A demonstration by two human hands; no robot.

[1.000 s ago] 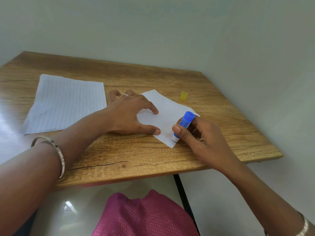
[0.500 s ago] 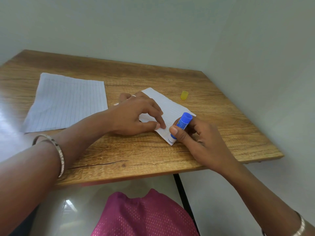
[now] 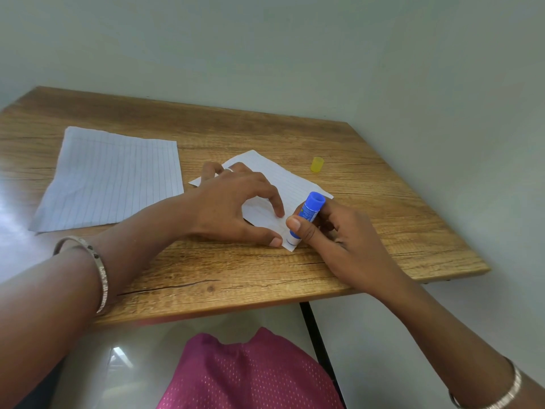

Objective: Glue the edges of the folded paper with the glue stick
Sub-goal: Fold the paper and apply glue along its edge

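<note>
A folded lined white paper (image 3: 290, 181) lies on the wooden table (image 3: 265, 270), angled toward the near right. My left hand (image 3: 233, 205) rests on it, with the index fingertip and thumb tip pressing down near its near corner. My right hand (image 3: 333, 234) grips a blue glue stick (image 3: 306, 216), tilted with its white tip down on the paper's near corner. Much of the paper's left half is hidden under my left hand.
A larger lined sheet (image 3: 112, 178) lies flat at the left of the table. A small yellow cap (image 3: 317, 165) stands beyond the folded paper on the right. The table's right and near edges are close to my hands. Pink cloth (image 3: 250, 376) shows below the table.
My left index finger and thumb have slid toward the paper's near corner, closer to the glue stick. The glue stick's tip has stayed at that corner with a slight shift.
</note>
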